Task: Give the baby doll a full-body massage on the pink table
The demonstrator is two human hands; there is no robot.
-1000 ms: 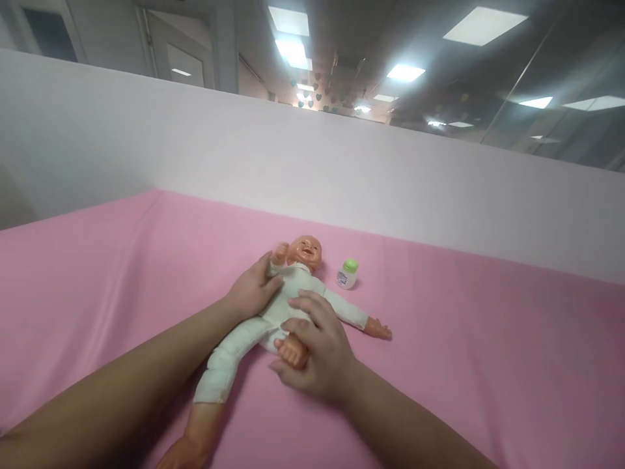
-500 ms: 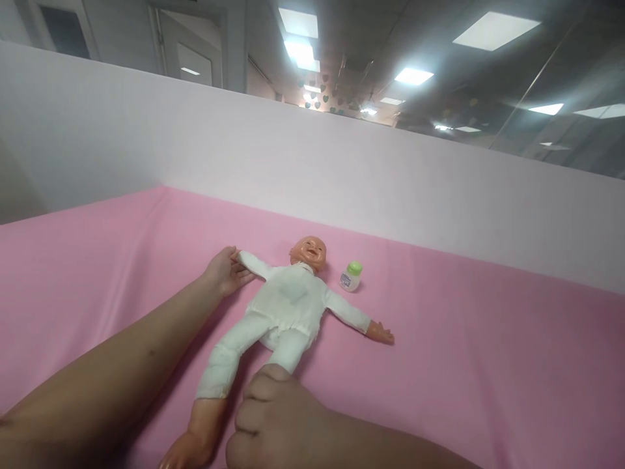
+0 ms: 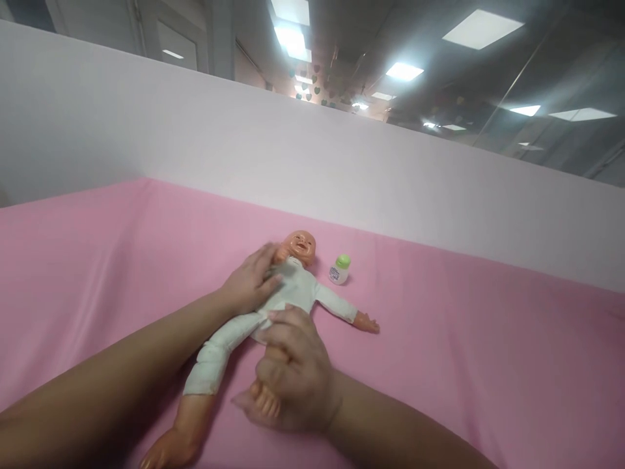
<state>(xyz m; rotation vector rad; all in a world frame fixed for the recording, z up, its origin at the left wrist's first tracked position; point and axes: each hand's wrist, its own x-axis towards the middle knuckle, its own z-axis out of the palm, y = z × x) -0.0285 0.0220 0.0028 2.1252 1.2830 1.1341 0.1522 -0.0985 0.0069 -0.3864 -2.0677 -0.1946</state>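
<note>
Right of the doll (image 3: 301, 286), the pink sheet (image 3: 439, 352) leaves passage; the bottle (image 3: 338, 271) obstructs near its head (image 3: 301, 246). The white wall (image 3: 342, 169) bars the far side.

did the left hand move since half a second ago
Yes: judged against the bottle, the left hand has moved right, closer to it, from beside the doll to over its chest.

Bright ceiling panels (image 3: 483, 29), hazy glare — soft shadows, blurred hands (image 3: 297, 374)
</note>
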